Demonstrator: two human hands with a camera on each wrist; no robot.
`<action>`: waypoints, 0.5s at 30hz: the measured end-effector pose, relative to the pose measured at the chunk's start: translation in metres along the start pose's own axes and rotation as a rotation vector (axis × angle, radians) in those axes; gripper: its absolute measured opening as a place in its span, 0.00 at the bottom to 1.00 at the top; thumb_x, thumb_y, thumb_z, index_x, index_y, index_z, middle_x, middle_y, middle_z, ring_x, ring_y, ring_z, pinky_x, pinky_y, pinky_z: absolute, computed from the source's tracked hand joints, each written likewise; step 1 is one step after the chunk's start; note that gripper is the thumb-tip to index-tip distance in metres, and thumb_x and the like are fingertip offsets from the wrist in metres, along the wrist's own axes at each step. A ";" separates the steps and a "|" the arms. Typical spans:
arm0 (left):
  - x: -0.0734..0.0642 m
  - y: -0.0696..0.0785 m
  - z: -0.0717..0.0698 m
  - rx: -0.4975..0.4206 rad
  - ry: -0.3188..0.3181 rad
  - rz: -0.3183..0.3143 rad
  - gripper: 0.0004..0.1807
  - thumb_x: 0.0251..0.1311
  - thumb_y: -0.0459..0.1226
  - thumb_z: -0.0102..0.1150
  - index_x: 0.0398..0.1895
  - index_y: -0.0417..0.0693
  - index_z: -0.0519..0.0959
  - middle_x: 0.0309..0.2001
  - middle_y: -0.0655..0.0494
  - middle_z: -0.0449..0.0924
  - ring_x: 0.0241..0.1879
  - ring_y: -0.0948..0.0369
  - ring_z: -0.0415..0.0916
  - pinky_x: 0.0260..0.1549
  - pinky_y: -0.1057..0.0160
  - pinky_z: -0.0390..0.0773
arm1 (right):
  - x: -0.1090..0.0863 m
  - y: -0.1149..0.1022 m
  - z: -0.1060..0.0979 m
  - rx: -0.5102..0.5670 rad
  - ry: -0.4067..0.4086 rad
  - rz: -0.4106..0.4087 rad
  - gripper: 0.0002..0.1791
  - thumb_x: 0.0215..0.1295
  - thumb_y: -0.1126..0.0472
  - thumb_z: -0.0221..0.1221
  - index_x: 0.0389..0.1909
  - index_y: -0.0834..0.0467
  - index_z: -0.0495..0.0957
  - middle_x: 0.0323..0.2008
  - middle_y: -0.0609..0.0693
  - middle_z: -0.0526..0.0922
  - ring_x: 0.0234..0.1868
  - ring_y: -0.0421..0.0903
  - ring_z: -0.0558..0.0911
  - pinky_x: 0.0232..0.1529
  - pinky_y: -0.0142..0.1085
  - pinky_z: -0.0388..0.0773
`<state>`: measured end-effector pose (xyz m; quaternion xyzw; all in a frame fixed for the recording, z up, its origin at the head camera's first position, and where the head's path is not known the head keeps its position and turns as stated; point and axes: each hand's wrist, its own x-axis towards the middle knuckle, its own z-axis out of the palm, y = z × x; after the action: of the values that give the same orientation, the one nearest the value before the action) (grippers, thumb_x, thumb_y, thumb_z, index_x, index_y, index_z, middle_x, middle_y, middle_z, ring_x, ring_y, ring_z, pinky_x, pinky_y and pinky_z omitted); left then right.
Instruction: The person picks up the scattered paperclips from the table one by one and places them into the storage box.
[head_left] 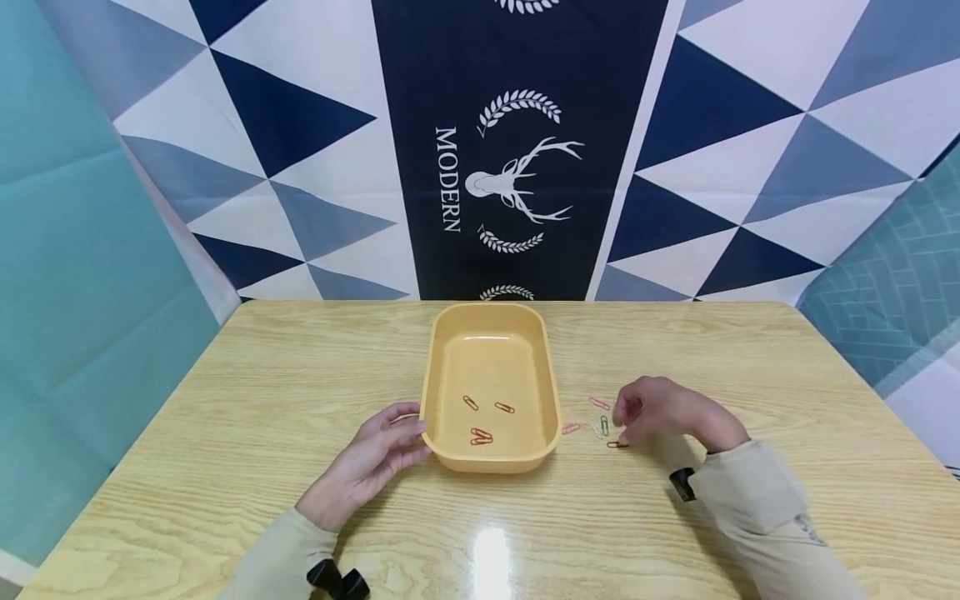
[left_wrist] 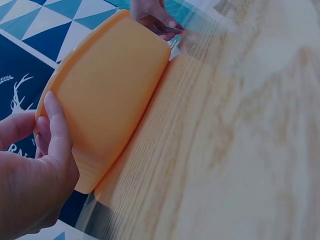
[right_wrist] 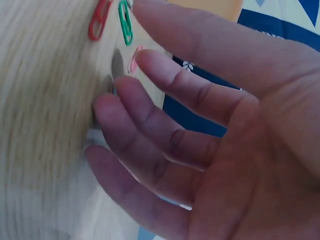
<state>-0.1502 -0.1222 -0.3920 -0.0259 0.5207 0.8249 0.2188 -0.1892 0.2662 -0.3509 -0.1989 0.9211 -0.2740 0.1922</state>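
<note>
A yellow plastic tray [head_left: 491, 358] stands on the table with several red paper clips [head_left: 482, 437] lying inside. My left hand [head_left: 382, 450] pinches the tray's near left rim, thumb on the outer wall [left_wrist: 100, 100] and fingers over the edge. To the right of the tray, my right hand [head_left: 667, 412] hovers low with its fingers loosely bent and a gap between thumb and index finger; nothing shows between them. Its fingertips are right beside a red paper clip [head_left: 615, 445]. Close by lie a green paper clip [head_left: 604, 426], a white one [head_left: 596, 428] and pink paper clips [head_left: 599, 403].
The wooden table [head_left: 285, 367] reaches back to a patterned cloth [head_left: 517, 50] with a deer print. Teal cloth [head_left: 90, 275] hangs at the left side. Dark wrist straps [head_left: 682, 483] sit over both sleeves.
</note>
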 end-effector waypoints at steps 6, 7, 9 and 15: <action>0.000 0.000 0.000 -0.020 -0.013 0.000 0.24 0.66 0.25 0.50 0.61 0.28 0.56 0.48 0.41 0.70 0.43 0.56 0.76 0.45 0.64 0.81 | 0.002 -0.006 0.007 -0.096 0.017 0.038 0.13 0.45 0.67 0.72 0.24 0.58 0.75 0.24 0.45 0.73 0.26 0.42 0.70 0.28 0.33 0.69; 0.001 0.000 0.000 -0.024 -0.016 -0.002 0.23 0.66 0.25 0.50 0.61 0.28 0.56 0.48 0.41 0.71 0.43 0.56 0.76 0.45 0.64 0.81 | 0.002 -0.006 0.007 -0.102 0.018 0.047 0.13 0.44 0.68 0.72 0.23 0.58 0.75 0.24 0.45 0.73 0.26 0.42 0.70 0.28 0.33 0.69; 0.001 0.000 0.000 -0.034 -0.022 -0.005 0.23 0.66 0.24 0.49 0.61 0.27 0.56 0.48 0.41 0.70 0.43 0.56 0.76 0.45 0.64 0.81 | 0.002 -0.007 0.007 -0.107 0.018 0.062 0.12 0.43 0.71 0.70 0.22 0.58 0.75 0.23 0.45 0.73 0.26 0.42 0.70 0.27 0.33 0.68; 0.000 0.000 0.000 -0.033 -0.021 0.001 0.24 0.65 0.24 0.50 0.61 0.27 0.56 0.48 0.41 0.70 0.43 0.56 0.77 0.45 0.64 0.81 | 0.001 -0.006 0.004 -0.122 0.015 0.069 0.11 0.41 0.74 0.66 0.21 0.57 0.76 0.22 0.44 0.73 0.25 0.42 0.70 0.26 0.33 0.68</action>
<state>-0.1499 -0.1225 -0.3924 -0.0208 0.5046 0.8337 0.2232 -0.1867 0.2595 -0.3506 -0.1763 0.9438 -0.2121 0.1824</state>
